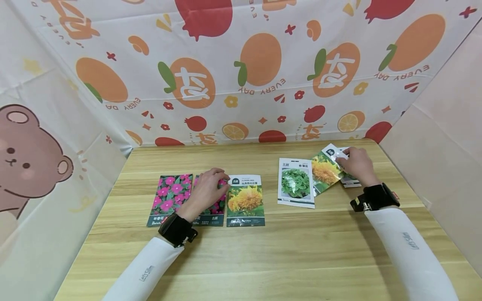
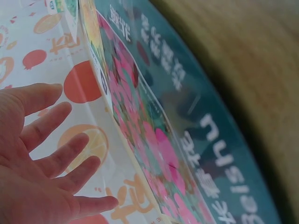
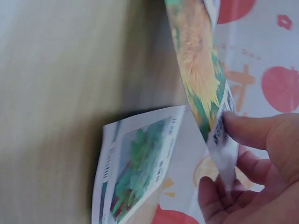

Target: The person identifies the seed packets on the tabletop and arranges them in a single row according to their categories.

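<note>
My right hand (image 1: 359, 165) pinches the top of a seed packet with a yellow flower (image 1: 324, 169), tilted at the back right. In the right wrist view, thumb and fingers grip the yellow-flower packet (image 3: 198, 56) beside a green-leaf packet (image 3: 140, 158). Partly hidden under that hand lies another white-edged packet (image 1: 351, 182). My left hand (image 1: 205, 190) spreads over a pink-flower packet (image 1: 214, 209), partly covering it; its fingers look relaxed and hold nothing in the left wrist view. Just right of the left hand is a second yellow-flower packet (image 1: 245, 200).
Another pink-flower packet (image 1: 171, 196) lies at the left of the row. A green-leaf packet (image 1: 295, 182) lies left of the pinched one, their edges overlapping. The wooden table (image 1: 241, 259) meets a fruit-print cloth (image 1: 226, 104) at its back edge.
</note>
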`<control>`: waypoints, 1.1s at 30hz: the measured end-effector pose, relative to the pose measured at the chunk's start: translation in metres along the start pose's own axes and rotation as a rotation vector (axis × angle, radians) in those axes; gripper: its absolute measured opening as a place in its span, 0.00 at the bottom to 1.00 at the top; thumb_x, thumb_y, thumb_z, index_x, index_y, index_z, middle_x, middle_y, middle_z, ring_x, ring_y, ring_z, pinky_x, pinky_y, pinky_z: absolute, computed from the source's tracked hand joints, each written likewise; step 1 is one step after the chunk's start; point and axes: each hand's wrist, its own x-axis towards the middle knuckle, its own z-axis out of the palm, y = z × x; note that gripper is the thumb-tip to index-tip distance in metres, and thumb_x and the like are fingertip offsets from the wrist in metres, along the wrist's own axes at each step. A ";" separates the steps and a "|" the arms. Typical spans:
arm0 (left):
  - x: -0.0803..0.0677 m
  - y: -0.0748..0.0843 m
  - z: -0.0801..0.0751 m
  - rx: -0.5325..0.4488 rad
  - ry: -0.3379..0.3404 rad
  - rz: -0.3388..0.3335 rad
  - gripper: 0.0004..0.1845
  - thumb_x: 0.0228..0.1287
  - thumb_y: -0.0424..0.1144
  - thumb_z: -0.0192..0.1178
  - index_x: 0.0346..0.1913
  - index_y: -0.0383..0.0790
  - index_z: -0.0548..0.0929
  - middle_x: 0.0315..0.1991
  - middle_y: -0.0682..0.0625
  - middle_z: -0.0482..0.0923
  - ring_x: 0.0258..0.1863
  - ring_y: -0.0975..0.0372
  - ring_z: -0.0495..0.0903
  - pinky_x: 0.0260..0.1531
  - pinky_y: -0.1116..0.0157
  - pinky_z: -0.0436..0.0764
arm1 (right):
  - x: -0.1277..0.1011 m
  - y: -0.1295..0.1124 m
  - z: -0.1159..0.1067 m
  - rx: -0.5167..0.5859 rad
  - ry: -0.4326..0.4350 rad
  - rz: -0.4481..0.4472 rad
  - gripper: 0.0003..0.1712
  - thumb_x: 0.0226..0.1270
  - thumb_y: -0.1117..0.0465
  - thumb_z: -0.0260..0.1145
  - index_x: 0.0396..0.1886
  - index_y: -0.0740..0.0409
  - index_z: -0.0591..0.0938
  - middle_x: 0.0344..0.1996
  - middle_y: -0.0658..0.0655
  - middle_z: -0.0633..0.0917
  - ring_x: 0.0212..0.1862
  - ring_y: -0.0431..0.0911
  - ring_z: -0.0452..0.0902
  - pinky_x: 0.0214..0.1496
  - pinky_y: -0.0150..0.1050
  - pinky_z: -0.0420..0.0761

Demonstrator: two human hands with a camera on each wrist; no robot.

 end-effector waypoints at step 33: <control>0.005 0.012 0.003 -0.115 0.040 -0.021 0.13 0.74 0.37 0.64 0.56 0.35 0.86 0.62 0.40 0.77 0.59 0.49 0.79 0.59 0.52 0.79 | -0.022 -0.071 -0.036 0.199 0.331 -0.089 0.25 0.79 0.54 0.63 0.61 0.71 0.79 0.56 0.75 0.82 0.51 0.65 0.79 0.50 0.55 0.76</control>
